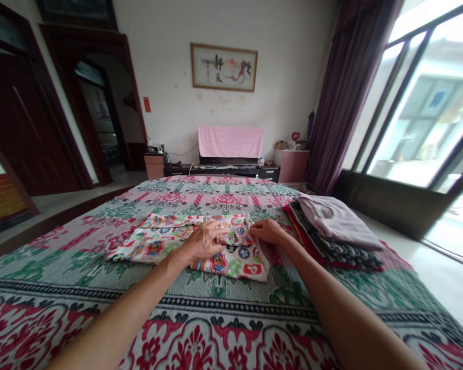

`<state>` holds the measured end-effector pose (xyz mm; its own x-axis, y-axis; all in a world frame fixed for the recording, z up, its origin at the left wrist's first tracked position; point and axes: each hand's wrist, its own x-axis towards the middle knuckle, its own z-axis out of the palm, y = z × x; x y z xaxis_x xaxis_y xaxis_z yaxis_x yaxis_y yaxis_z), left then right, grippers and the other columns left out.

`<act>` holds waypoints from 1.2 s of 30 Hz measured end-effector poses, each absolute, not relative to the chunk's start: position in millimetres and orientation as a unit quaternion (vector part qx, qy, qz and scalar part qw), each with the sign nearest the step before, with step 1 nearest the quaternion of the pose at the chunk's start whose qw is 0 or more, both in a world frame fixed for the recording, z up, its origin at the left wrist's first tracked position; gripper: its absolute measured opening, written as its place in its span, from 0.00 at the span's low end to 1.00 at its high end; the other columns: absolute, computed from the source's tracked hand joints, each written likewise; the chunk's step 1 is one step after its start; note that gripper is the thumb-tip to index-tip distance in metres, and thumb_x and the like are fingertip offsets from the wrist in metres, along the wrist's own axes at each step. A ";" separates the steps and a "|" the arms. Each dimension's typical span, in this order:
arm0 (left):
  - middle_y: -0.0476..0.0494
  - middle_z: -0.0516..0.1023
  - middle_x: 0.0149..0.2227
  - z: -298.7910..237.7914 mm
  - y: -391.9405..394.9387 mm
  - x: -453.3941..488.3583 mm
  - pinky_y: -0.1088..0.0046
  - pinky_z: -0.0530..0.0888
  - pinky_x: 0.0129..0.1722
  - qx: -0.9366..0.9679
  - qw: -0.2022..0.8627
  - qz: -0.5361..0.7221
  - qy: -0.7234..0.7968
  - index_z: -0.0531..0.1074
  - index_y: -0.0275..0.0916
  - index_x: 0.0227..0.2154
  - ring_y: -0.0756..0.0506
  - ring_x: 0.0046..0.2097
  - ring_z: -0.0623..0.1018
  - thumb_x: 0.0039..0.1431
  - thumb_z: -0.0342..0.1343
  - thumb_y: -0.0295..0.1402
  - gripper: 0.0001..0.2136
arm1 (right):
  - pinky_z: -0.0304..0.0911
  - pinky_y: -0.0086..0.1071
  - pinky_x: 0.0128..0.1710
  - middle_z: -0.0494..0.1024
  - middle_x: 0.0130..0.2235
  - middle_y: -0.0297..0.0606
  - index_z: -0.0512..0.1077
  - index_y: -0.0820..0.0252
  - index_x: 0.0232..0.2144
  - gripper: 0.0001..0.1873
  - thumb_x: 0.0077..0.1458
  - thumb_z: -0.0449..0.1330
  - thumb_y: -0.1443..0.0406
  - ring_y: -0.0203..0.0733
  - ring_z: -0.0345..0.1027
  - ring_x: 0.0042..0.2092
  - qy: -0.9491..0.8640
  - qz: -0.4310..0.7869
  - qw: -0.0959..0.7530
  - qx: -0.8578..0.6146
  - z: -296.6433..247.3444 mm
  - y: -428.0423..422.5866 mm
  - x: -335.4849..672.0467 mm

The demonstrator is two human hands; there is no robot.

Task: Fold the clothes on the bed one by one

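A white piece of clothing with bright cartoon prints (152,250) lies partly folded on the patterned bedspread (216,341). Its exact kind is hard to tell. My left hand (203,240) rests on its middle, palm down with the fingers spread. At the right edge, my right hand (269,230) has its fingertips pinched on the folded-over layer. Creases run across the cloth, and part of it is hidden under my left hand.
To the right sits a stack of folded clothes, with a pale pink garment (334,218) on top of dark patterned ones (347,253). Beyond the bed, a pink cloth (230,141) drapes over something on a low black cabinet (270,173). A purple curtain (343,92) hangs by the window.
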<state>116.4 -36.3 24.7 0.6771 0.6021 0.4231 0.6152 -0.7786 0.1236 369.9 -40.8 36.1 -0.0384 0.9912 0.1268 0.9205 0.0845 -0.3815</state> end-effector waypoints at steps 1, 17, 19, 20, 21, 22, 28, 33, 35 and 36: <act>0.42 0.75 0.48 26.0 -35.6 121.5 0.68 0.67 0.50 -0.926 0.011 -0.212 -0.313 0.76 0.43 0.44 0.42 0.50 0.72 0.49 0.55 0.31 0.17 | 0.51 0.25 0.25 0.75 0.23 0.33 0.80 0.59 0.30 0.16 0.50 0.54 0.60 0.35 0.66 0.27 -0.708 0.089 0.180 -0.678 35.6 -39.7 368.8; 0.49 0.74 0.25 26.7 -25.8 145.3 0.77 0.64 0.32 -0.756 -0.173 -0.377 -0.506 0.74 0.38 0.29 0.50 0.31 0.72 0.57 0.48 0.33 0.10 | 0.51 0.26 0.23 0.77 0.23 0.37 0.79 0.59 0.24 0.13 0.47 0.56 0.61 0.39 0.70 0.28 -0.674 0.050 0.209 -0.707 31.0 -5.3 358.4; 0.49 0.74 0.25 28.0 -25.9 142.9 0.76 0.64 0.32 -0.753 -0.183 -0.387 -0.499 0.74 0.38 0.29 0.49 0.30 0.71 0.56 0.48 0.34 0.11 | 0.53 0.26 0.25 0.78 0.25 0.36 0.80 0.58 0.26 0.13 0.47 0.56 0.61 0.39 0.70 0.30 -0.673 0.043 0.238 -0.698 30.1 3.0 360.3; 0.49 0.73 0.25 28.4 -25.8 141.9 0.76 0.64 0.32 -0.751 -0.185 -0.394 -0.497 0.74 0.38 0.29 0.49 0.30 0.71 0.56 0.48 0.35 0.11 | 0.54 0.26 0.26 0.79 0.26 0.36 0.80 0.57 0.27 0.13 0.47 0.57 0.60 0.40 0.71 0.31 -0.673 0.042 0.252 -0.694 29.6 6.7 361.3; 0.49 0.73 0.25 28.5 -25.6 141.2 0.76 0.64 0.32 -0.749 -0.186 -0.400 -0.494 0.74 0.38 0.30 0.49 0.30 0.71 0.56 0.48 0.35 0.11 | 0.54 0.26 0.26 0.79 0.26 0.35 0.80 0.57 0.28 0.13 0.47 0.57 0.60 0.40 0.71 0.32 -0.674 0.043 0.262 -0.689 29.2 9.6 362.0; 0.49 0.73 0.24 28.3 -25.4 140.7 0.77 0.64 0.32 -0.748 -0.185 -0.407 -0.491 0.74 0.38 0.30 0.49 0.30 0.71 0.57 0.48 0.36 0.11 | 0.54 0.26 0.27 0.79 0.26 0.35 0.80 0.57 0.28 0.13 0.47 0.57 0.60 0.40 0.71 0.32 -0.677 0.044 0.269 -0.683 28.6 11.8 362.5; 0.51 0.70 0.22 24.9 -25.6 141.2 0.77 0.63 0.30 -0.765 -0.173 -0.404 -0.471 0.73 0.38 0.28 0.51 0.27 0.68 0.58 0.47 0.37 0.12 | 0.55 0.25 0.28 0.79 0.28 0.32 0.80 0.56 0.31 0.13 0.50 0.56 0.61 0.37 0.71 0.32 -0.703 0.046 0.290 -0.648 23.4 10.0 359.8; 0.51 0.70 0.22 24.6 -26.4 141.6 0.77 0.63 0.30 -0.762 -0.171 -0.412 -0.470 0.73 0.38 0.29 0.51 0.27 0.68 0.58 0.47 0.37 0.11 | 0.56 0.25 0.29 0.80 0.29 0.34 0.80 0.56 0.32 0.14 0.51 0.55 0.60 0.37 0.70 0.31 -0.709 0.023 0.273 -0.650 18.9 4.2 357.3; 0.51 0.69 0.22 23.7 -26.2 141.1 0.77 0.63 0.30 -0.758 -0.173 -0.412 -0.475 0.73 0.38 0.29 0.51 0.27 0.68 0.58 0.47 0.37 0.11 | 0.56 0.26 0.29 0.80 0.29 0.35 0.80 0.56 0.30 0.14 0.51 0.55 0.60 0.37 0.70 0.31 -0.711 0.014 0.261 -0.653 18.0 4.2 357.5; 0.51 0.70 0.21 23.1 -26.0 140.7 0.78 0.63 0.29 -0.758 -0.175 -0.410 -0.476 0.73 0.38 0.29 0.51 0.27 0.68 0.58 0.47 0.37 0.11 | 0.56 0.26 0.29 0.80 0.29 0.36 0.79 0.56 0.30 0.14 0.51 0.55 0.60 0.37 0.71 0.31 -0.710 0.011 0.255 -0.656 17.7 4.6 357.7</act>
